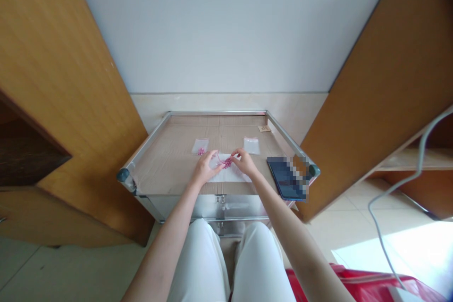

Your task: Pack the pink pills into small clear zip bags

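A small cluster of pink beads (227,163) strung on a thin pink cord (220,157) is between my two hands, just above a white sheet (230,176). My left hand (206,168) holds the cluster's left side; its thumb is against the beads, with the index finger raised near the cord. At the upper right of the cluster, my right hand (244,162) pinches with thumb and index finger. What exactly sits between those fingertips is too small to make out. Behind my left hand lies a small clear bag (201,143) with loose pink beads (201,151) at its lower edge.
Another clear bag (251,145) lies behind my right hand. A phone (283,179) rests at the right edge of the cardboard-covered table (159,170), which has a raised metal rim. A small tan card (264,128) is at the back right. Wooden cabinets (88,127) flank the table.
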Available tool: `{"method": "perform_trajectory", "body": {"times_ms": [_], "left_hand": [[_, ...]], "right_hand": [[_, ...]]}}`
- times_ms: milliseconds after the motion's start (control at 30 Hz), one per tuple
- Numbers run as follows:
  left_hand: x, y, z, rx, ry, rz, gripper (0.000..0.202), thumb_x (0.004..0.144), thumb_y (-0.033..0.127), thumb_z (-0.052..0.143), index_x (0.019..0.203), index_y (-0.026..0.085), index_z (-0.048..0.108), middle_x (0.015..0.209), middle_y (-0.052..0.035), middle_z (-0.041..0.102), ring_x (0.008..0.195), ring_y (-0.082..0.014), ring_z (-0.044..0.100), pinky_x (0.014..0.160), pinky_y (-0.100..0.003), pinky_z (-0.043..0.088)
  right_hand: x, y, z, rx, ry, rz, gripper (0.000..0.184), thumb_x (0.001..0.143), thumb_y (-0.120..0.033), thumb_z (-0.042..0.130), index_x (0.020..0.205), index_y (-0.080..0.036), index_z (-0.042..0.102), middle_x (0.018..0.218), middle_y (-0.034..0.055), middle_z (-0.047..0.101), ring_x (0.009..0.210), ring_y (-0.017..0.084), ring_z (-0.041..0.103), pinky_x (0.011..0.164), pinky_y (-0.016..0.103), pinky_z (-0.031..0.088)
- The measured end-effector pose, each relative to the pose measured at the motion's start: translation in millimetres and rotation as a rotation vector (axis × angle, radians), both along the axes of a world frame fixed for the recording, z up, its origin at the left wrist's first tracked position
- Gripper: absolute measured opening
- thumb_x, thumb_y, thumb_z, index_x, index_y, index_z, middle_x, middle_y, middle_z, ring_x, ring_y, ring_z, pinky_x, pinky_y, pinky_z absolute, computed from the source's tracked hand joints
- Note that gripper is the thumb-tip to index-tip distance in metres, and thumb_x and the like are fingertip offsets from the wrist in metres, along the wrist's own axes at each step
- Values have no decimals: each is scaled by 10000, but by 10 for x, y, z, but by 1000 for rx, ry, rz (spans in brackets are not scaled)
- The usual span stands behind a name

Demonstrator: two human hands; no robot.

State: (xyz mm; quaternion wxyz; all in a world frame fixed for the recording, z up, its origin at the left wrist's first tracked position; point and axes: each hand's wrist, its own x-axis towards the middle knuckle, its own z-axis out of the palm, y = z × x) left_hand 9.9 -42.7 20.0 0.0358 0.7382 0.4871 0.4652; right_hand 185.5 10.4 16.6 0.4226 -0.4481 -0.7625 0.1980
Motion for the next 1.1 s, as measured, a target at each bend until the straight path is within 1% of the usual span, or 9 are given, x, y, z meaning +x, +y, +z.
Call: {"method": "perform_trajectory", "body": {"times_ms": [133,300,433,567,667,733,833,933,1100], "left_hand": [[-2,6,-2,-24,-7,-4,471,666,348,599,1085,200,443,1026,-65,552,939,-172,517,839,-320,407],[-4,12,0,-27,-9,-11,443,680,336,582,1079,193,455,1023,-76,552,944,-175,513,831,-314,404],[-1,8,0,-15,-21,-9,446,682,329,578,1087,192,451,1038,-76,546,947,-176,511,839,-315,396],[-2,1,4,-19,-34,5,457,680,322,578,1097,198,440,1028,-66,549,929,-168,516,824,-300,399],[-6,-1,4,-20,-43,26,464,671,304,585,1098,201,435,1016,-59,553,902,-163,522,804,-291,406],[-10,-1,-2,-20,-47,41,466,667,281,586,1099,201,433,1023,-60,552,899,-165,522,801,-292,407],[-14,5,-18,-27,-56,58,478,653,244,591,1103,204,433,1034,-64,548,894,-170,523,795,-298,410],[-16,15,-34,-41,-82,69,505,634,240,606,1106,204,430,1017,-64,551,868,-168,530,774,-297,421],[-21,14,-47,-68,-144,48,592,596,303,644,1126,194,404,937,-56,560,786,-147,540,718,-275,436]], "right_hand": [[-120,-79,124,-17,191,9,123,704,-258,525,751,-155,574,757,33,560,697,129,507,680,265,401],[-270,-177,220,20,165,134,137,723,-254,520,725,-173,630,818,55,584,813,151,522,773,294,382],[-291,-219,176,-14,216,118,176,750,-281,487,764,-161,615,816,61,586,795,147,529,739,280,402],[-290,-275,79,-145,308,41,284,721,-382,516,868,-140,542,817,61,576,676,128,529,634,259,425],[-305,-323,40,-209,301,56,386,678,-431,554,917,-131,514,823,64,575,687,130,527,635,256,421],[-324,-348,43,-226,274,68,407,662,-440,565,914,-123,523,811,66,577,696,134,523,644,256,415],[-365,-373,70,-244,248,76,375,650,-427,574,863,-118,551,760,56,578,667,131,513,632,253,405],[-413,-376,87,-271,258,93,282,664,-392,557,745,-122,572,678,38,573,609,122,499,588,241,393],[-453,-332,87,-328,400,110,224,668,-347,540,702,-129,580,639,28,575,570,112,501,537,224,387]]}}
